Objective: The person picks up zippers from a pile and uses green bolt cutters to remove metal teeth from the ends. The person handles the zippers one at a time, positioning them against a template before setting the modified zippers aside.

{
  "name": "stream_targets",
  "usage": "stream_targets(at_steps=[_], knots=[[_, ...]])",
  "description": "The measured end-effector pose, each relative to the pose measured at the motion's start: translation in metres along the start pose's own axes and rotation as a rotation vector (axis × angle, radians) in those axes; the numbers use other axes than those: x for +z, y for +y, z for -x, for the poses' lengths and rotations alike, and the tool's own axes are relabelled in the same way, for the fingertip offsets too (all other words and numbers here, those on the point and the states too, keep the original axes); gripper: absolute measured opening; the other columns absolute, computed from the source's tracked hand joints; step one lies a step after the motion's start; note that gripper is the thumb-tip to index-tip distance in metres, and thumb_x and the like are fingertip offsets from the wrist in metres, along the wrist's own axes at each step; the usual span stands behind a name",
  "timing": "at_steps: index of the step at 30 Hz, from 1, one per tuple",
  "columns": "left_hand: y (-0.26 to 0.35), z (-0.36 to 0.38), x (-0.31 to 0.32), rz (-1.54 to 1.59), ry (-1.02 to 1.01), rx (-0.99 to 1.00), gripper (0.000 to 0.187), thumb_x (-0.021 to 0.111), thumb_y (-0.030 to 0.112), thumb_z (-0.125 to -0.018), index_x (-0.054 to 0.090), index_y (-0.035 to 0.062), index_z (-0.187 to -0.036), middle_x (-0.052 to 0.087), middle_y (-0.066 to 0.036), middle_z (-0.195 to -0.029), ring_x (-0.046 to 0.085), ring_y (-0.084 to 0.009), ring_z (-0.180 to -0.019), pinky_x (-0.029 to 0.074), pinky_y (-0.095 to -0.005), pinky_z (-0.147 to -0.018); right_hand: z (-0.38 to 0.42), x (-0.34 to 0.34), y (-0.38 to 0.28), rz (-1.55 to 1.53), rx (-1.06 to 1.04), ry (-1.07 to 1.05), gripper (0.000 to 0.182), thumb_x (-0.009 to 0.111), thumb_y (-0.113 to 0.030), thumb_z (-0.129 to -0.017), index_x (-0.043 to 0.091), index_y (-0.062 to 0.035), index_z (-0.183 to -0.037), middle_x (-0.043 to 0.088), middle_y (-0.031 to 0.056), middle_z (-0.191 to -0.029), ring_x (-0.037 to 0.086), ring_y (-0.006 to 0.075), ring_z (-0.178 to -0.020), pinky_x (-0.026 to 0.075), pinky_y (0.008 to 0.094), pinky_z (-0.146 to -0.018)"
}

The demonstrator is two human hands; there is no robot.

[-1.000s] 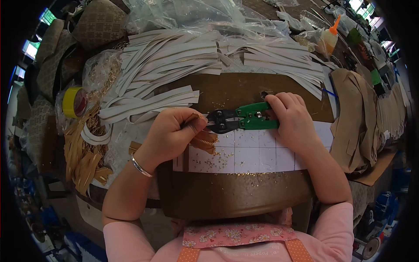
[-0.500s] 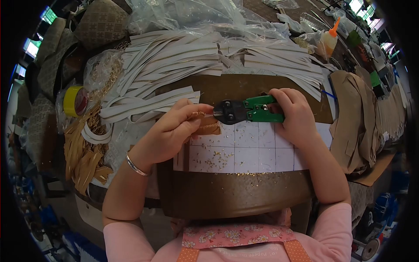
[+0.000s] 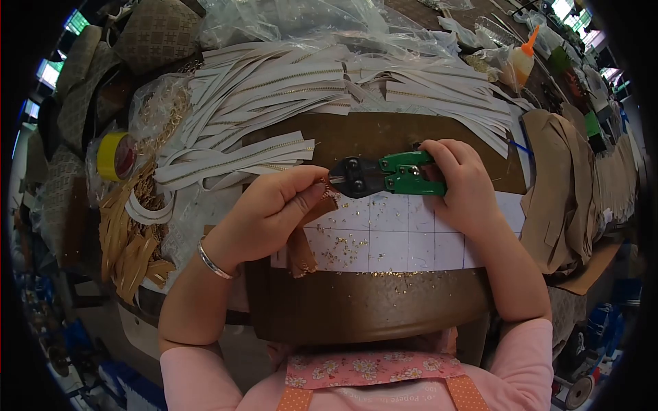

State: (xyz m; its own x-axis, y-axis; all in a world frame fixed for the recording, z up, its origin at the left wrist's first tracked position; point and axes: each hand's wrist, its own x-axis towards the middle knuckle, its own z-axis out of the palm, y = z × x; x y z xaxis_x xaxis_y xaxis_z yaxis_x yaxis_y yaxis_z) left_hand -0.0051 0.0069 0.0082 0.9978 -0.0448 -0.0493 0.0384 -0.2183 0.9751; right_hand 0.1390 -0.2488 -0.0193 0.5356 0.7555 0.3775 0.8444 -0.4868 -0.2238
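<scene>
My left hand (image 3: 269, 211) pinches a brown zipper (image 3: 301, 250) with gold teeth. One end of its tape hangs down below my fingers. My right hand (image 3: 465, 183) is wrapped around the green handles of a hand cutter (image 3: 415, 179). The black jaws of the tool meet the zipper at my left fingertips; whether they are closed on its teeth is too small to tell. Beneath both hands lies a white gridded sheet (image 3: 411, 240), scattered with small gold bits (image 3: 343, 250), on a brown curved board (image 3: 370, 308).
White zippers (image 3: 274, 89) with gold teeth are spread behind the board. On the left are yellow tape (image 3: 115, 156) and tan strips (image 3: 130, 253). At the right stand brown pieces (image 3: 558, 198) and an orange-tipped bottle (image 3: 519, 65). Clear plastic (image 3: 295, 24) lies at the back.
My left hand has turned the zipper, so its tape now hangs downward, and its fingers have come closer to the cutter's jaws. The cutter has shifted slightly left.
</scene>
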Motion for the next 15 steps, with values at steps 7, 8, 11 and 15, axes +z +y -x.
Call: stream_targets(at_steps=[7, 8, 11, 15], knots=[[-0.010, 0.002, -0.002, 0.058, -0.011, -0.113, 0.019, 0.049, 0.009, -0.101, 0.063, -0.0031, -0.104, 0.059, 0.001, -0.077, 0.054, -0.0039, -0.076, 0.047, -0.0216, -0.068, 0.001, 0.000, -0.001, 0.000, 0.000, -0.016, 0.049, 0.069, -0.002, -0.070, 0.058, -0.0054, -0.117, 0.061, 0.0123, -0.108, 0.058, 0.0323, -0.104, 0.046, 0.0418, -0.094], [-0.010, 0.002, -0.004, 0.058, -0.011, -0.113, 0.019, 0.049, 0.009, -0.101, 0.063, -0.0031, -0.104, 0.059, 0.001, -0.077, 0.054, -0.0039, -0.076, 0.047, -0.0216, -0.068, 0.001, 0.000, -0.001, 0.002, -0.004, -0.019, 0.048, 0.069, -0.002, -0.070, 0.058, -0.0053, -0.117, 0.061, 0.0121, -0.108, 0.058, 0.0321, -0.105, 0.046, 0.0417, -0.094], [-0.010, 0.001, -0.005, -0.083, -0.058, -0.022, 0.022, 0.050, 0.011, -0.103, 0.063, -0.0044, -0.109, 0.062, 0.002, -0.088, 0.052, -0.0039, -0.081, 0.046, -0.0192, -0.073, 0.001, 0.002, 0.000, 0.029, -0.030, -0.003, 0.047, 0.069, -0.003, -0.071, 0.058, -0.0050, -0.117, 0.060, 0.0118, -0.108, 0.058, 0.0316, -0.104, 0.045, 0.0414, -0.095], [-0.005, 0.000, 0.001, -0.055, -0.016, -0.040, 0.018, 0.050, 0.007, -0.100, 0.064, -0.0031, -0.096, 0.059, -0.001, -0.075, 0.048, -0.0046, -0.071, 0.044, -0.0222, -0.065, 0.000, -0.001, -0.003, 0.063, -0.037, -0.026, 0.047, 0.069, -0.003, -0.072, 0.058, -0.0049, -0.118, 0.060, 0.0117, -0.109, 0.057, 0.0313, -0.105, 0.045, 0.0407, -0.096]])
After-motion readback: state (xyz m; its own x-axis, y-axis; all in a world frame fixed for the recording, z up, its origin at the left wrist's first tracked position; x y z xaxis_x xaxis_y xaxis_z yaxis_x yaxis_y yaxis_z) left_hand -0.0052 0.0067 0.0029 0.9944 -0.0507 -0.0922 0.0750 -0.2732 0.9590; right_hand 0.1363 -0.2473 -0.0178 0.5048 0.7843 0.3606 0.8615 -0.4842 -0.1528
